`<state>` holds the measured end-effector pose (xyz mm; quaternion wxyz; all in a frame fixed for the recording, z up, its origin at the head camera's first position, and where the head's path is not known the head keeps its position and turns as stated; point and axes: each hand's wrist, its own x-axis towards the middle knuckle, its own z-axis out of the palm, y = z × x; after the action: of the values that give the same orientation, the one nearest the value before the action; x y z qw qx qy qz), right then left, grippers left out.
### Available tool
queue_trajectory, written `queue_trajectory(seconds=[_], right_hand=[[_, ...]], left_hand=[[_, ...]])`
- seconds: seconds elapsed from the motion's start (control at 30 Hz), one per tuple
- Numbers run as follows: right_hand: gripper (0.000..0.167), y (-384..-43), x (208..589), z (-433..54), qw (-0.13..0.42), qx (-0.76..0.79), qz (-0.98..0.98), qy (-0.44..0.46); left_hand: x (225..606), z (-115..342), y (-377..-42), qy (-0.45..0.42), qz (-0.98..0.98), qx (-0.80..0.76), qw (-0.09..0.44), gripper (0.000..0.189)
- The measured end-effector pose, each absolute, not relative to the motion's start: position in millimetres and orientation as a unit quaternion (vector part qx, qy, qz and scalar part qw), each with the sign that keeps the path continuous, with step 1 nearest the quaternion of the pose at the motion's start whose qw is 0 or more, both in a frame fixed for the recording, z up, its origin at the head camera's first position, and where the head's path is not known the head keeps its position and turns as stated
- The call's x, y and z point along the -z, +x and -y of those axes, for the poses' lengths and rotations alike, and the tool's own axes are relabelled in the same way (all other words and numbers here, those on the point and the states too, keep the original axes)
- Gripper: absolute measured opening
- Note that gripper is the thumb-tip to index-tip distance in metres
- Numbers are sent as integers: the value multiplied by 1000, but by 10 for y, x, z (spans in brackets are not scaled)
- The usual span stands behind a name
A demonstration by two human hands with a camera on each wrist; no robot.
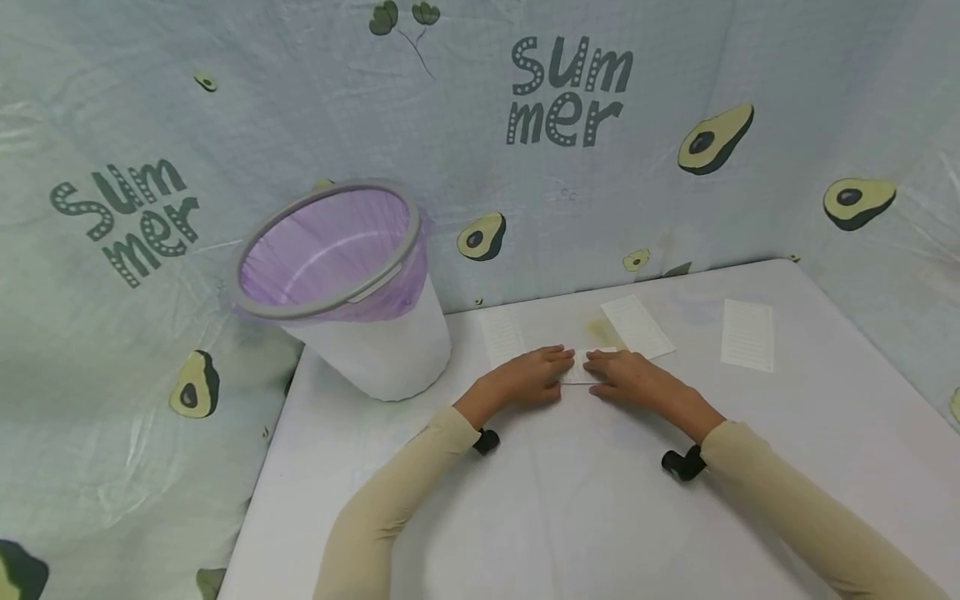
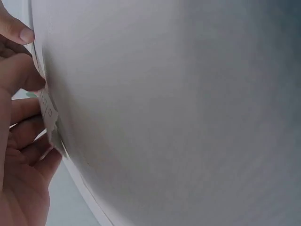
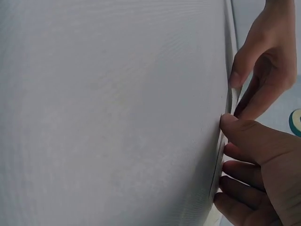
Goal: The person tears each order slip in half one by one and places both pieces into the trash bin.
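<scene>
Near the middle of the white table, a white paper slip (image 1: 579, 373) lies between both hands. My left hand (image 1: 528, 377) holds its left end, thumb toward the near edge and fingers over the top. At the other end, my right hand (image 1: 641, 381) grips it in much the same way. The left wrist view shows the paper slip (image 2: 48, 110) edge-on by the left hand (image 2: 26, 165), with faint print and an uneven end. Thumb and fingertips of the right hand (image 3: 263, 160) meet the table line in the right wrist view, where the slip is mostly hidden.
Behind the hands lie a tilted lined sheet (image 1: 637, 327) and another sheet (image 1: 501, 335); a third sheet (image 1: 747, 335) rests farther right. A white bin (image 1: 375, 362) with a purple liner (image 1: 420, 283) stands at the left. A patterned cloth (image 1: 570, 200) hangs behind the table.
</scene>
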<state>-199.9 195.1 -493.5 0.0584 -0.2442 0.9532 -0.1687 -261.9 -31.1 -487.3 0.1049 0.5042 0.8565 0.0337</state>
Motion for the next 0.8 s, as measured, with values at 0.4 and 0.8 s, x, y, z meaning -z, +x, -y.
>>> queue_trajectory(seconds=[0.4,0.8], right_hand=[[42,-2042,4860,-1927,53,154,-952,-261],[38,-2081,4857,-1937,68,167,-951,-252]], left_hand=[[4871,286,-2603,482,-863,-52,139,54],[4852,219,-2584,500,-858,-12,117,44]])
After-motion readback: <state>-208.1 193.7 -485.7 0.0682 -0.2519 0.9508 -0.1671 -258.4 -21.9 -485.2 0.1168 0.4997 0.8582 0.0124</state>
